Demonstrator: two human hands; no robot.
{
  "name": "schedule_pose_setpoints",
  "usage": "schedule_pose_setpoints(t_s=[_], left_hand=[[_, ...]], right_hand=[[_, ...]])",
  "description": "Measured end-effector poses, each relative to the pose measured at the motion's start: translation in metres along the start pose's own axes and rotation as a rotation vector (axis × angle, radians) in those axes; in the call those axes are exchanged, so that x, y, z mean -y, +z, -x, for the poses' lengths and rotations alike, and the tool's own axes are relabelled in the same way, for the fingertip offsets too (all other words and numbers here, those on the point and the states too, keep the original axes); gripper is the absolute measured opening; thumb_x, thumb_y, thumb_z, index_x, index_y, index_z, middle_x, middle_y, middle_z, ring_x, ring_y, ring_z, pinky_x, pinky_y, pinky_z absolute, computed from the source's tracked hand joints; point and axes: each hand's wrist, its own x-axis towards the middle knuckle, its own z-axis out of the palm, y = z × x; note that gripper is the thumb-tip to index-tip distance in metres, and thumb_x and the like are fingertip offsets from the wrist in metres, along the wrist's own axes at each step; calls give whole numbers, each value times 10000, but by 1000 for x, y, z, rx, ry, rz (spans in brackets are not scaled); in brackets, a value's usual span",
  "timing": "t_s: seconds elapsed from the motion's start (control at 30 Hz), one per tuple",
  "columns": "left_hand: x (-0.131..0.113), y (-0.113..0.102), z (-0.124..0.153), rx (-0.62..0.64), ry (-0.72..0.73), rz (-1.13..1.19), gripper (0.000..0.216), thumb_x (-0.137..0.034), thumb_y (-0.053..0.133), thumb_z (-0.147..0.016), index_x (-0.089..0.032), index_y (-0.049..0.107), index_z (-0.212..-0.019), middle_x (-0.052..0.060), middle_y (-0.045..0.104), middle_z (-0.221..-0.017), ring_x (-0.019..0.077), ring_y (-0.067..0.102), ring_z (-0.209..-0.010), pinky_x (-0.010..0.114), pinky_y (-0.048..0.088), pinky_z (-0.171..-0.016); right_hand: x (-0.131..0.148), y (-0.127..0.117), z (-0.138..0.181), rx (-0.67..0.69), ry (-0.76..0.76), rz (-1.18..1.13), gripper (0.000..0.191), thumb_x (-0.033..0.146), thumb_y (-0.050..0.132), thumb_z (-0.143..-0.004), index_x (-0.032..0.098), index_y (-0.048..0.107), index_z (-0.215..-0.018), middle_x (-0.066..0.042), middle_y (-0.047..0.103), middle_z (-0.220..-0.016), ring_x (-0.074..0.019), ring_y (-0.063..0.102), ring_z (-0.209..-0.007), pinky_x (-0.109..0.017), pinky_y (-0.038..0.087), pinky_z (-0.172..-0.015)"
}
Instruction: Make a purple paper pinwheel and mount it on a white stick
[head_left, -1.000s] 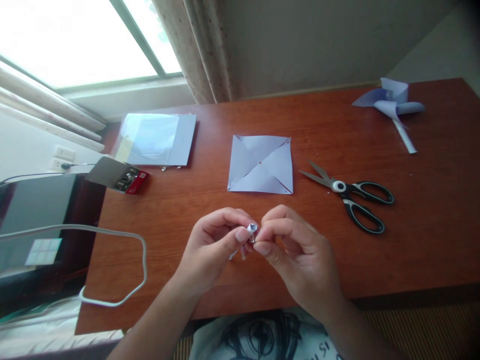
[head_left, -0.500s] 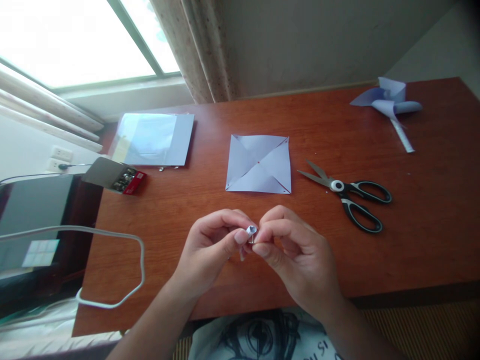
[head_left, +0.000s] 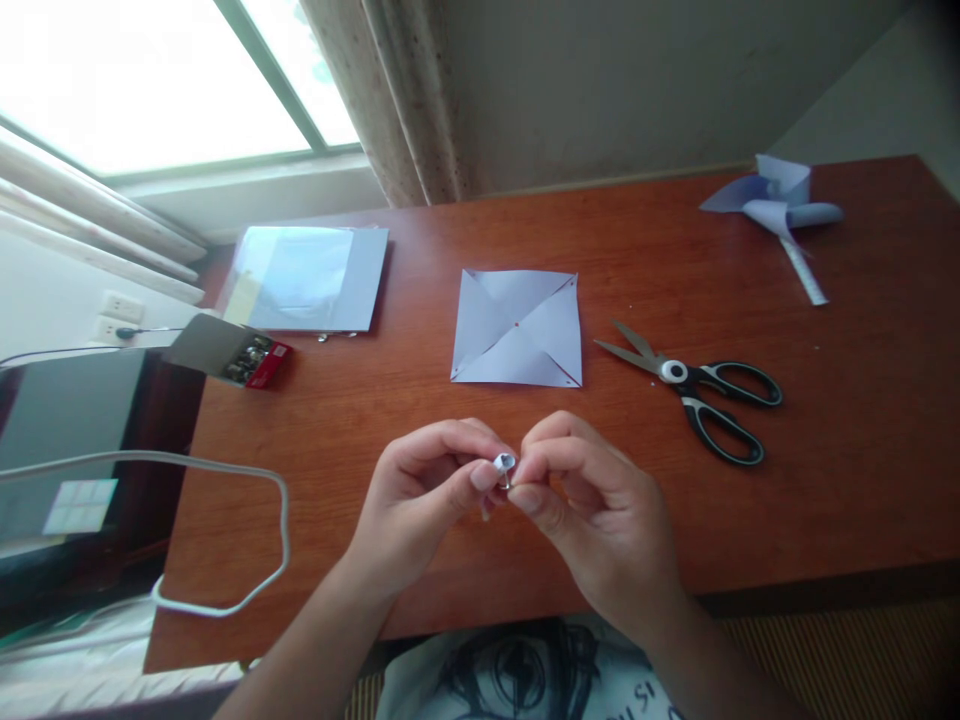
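Both of my hands meet over the near part of the reddish wooden table point(head_left: 825, 480). My left hand point(head_left: 420, 500) and my right hand point(head_left: 592, 510) each pinch a small rolled strip of pale paper point(head_left: 503, 463) between thumb and fingertips; its open end faces up. Whether a small metal piece sits under the roll I cannot make out. Beyond the hands lies a pale blue paper square point(head_left: 517, 327) with diagonal cuts and a red dot at its centre.
Black-handled scissors point(head_left: 694, 388) lie to the right of the square. A finished paper pinwheel point(head_left: 780, 210) rests at the far right. At the left are a stack of blue sheets point(head_left: 307, 278), an open box of pins point(head_left: 240, 355) and a white cable point(head_left: 225, 470).
Almost nothing: my hands stay together on the paper roll and have shifted only slightly.
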Motion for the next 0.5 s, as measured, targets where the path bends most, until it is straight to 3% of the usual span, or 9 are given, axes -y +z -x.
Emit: schedule_pose_setpoints(t_s=[0.27,0.5], left_hand=[[2,-3,1,24,100,-60,107,-184,740,-921,-223,814,-988,49,719,-892,124,644,-740,222,529,-643],[1,-3,1,60,102,-41,113,-187,738,-921,-226,814,-995,54,717,-898,120,635,-717,225,522,-625]], right_hand=[[3,5,2,-18,-46,30,60,207,661,-977,241,636,-934,26,571,-920,-98,573,-852,-221,489,-757],[0,3,4,2,-101,56,61,192,650,-979,241,619,-960,21,555,-944,-103,561,-875,-232,483,-766]])
